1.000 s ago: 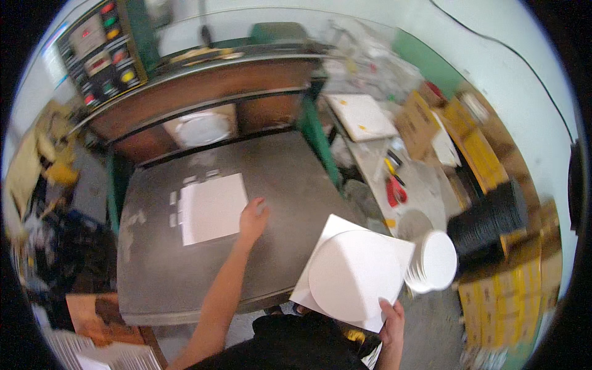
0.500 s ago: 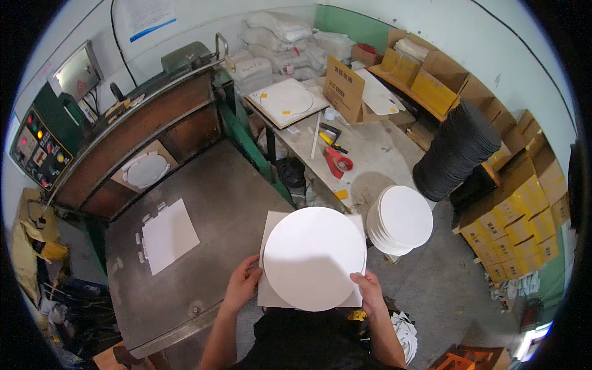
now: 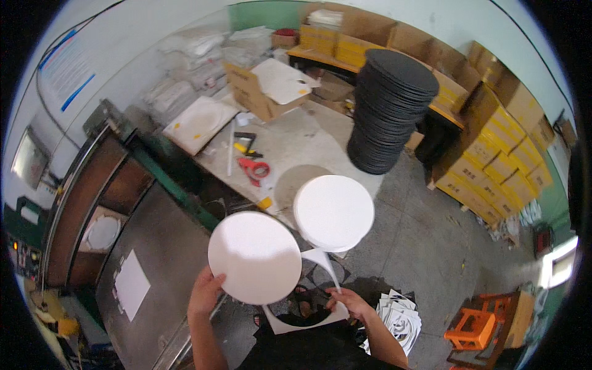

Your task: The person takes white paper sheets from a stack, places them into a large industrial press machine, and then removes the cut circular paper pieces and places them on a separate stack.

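My left hand grips a round white board disc by its lower left edge, thumb on top. In my right hand is a white offcut frame, the leftover of a sheet with a round opening. The disc and the frame are apart, with the disc covering part of the frame's upper left. Just beyond them a stack of white discs stands at the near corner of the worktable.
Left is a press bed with a white sheet on it. A tall stack of black discs stands at the table's right edge. A red tape dispenser lies on the table. Offcuts pile on the floor near orange stools.
The disc has come out of its surrounding sheet. My left hand has carried it left and up, while my right hand holds the frame lower right. The view has turned right.
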Demonstrator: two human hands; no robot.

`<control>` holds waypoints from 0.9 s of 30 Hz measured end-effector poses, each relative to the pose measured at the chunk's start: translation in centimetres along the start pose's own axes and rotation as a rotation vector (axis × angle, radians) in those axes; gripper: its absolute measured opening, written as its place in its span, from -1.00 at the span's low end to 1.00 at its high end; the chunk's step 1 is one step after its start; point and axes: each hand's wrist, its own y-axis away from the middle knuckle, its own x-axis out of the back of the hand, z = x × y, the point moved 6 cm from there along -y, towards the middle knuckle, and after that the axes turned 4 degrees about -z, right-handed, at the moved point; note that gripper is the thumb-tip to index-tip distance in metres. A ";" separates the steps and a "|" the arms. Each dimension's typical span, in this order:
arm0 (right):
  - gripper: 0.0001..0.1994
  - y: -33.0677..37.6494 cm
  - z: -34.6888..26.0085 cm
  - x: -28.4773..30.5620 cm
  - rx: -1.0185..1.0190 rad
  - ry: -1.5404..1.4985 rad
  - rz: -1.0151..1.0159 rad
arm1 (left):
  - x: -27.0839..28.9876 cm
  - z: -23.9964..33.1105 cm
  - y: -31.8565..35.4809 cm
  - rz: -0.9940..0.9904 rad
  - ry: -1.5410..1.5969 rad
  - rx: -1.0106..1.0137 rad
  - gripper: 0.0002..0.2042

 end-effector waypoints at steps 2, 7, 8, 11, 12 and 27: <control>-0.63 3.6 3.0 6.4 0.011 -0.072 0.111 | -3.9 0.3 -4.5 -0.116 0.145 -0.074 -0.56; -0.76 17.1 7.3 21.0 0.159 0.285 0.816 | -16.7 -2.2 -13.9 -0.387 0.528 -0.035 -0.62; -0.77 19.4 6.3 20.8 0.230 0.237 0.980 | -18.3 -3.4 -15.1 -0.373 0.550 0.003 -0.66; -0.75 26.8 4.0 19.2 0.128 0.541 1.415 | -21.7 -7.6 -18.1 -0.378 0.575 0.095 -0.67; -0.74 28.3 4.4 19.0 0.049 0.819 1.535 | -22.4 -9.4 -18.6 -0.300 0.525 0.170 -0.66; -0.49 -2.3 27.8 19.4 -0.637 -0.130 0.469 | -13.8 -7.1 -12.8 -0.096 -0.347 -0.204 -0.60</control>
